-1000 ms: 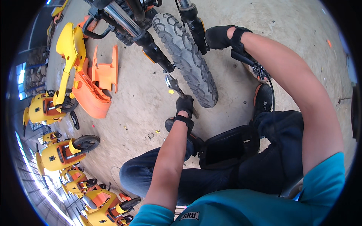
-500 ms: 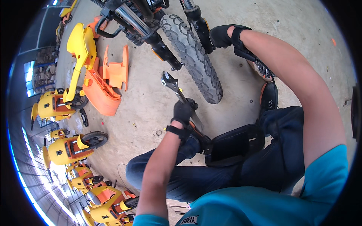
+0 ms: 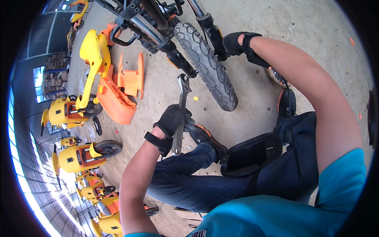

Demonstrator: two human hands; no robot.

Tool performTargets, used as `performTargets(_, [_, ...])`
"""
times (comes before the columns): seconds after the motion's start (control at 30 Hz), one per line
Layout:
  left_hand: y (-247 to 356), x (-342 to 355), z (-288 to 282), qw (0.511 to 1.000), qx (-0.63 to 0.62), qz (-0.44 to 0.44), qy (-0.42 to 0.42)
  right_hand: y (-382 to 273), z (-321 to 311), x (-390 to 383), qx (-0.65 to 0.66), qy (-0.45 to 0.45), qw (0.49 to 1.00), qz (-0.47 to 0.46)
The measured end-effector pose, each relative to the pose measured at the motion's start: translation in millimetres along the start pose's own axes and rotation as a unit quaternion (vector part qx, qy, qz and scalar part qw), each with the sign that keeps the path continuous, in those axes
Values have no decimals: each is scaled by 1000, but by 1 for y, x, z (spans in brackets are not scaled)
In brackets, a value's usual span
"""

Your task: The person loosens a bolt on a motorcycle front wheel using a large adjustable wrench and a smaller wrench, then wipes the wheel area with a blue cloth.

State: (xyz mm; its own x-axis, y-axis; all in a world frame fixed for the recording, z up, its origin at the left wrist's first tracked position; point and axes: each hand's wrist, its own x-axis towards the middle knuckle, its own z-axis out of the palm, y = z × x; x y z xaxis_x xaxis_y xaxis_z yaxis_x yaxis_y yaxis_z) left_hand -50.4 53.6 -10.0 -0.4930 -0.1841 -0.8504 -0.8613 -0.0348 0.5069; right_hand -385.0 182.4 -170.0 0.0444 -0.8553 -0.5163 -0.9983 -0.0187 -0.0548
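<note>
- Left of frame: orange panels (image 3: 117, 102) on the floor, nothing touching the wrench.
- Left hand (image 3: 173, 120), left of centre, fingers wrapped round the wrench (image 3: 182, 98), handle pointing down-frame.
- Wrench head's right at the bottom of a fork leg (image 3: 177, 57), upper middle. Can't tell if it's seated; I'd get it fully on and square or it could slip.
- Tyre (image 3: 207, 65) just right of that.
- Right hand (image 3: 233, 43), upper right of centre, by the other fork leg (image 3: 213, 33). Can't tell what it grips; I'd keep that side steady.

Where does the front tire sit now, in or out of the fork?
In: the tire stands between both fork legs.
</note>
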Motion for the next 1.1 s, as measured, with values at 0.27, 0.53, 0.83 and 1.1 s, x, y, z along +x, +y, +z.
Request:
performTargets(0.27, [8, 1, 3, 999, 28, -21, 5, -3, -5, -10, 85, 28, 993, 72])
performTargets(0.53, [-4, 8, 6, 998, 50, 17, 16, -15, -31, -9, 11, 2, 1000, -5])
performTargets(0.83, [43, -14, -5, 999, 37, -3, -25, -21, -44, -14, 90, -12, 995, 28])
performTargets(1.1, [11, 3, -12, 998, 16, 34, -51, -24, -48, -21, -18, -9, 1000, -21])
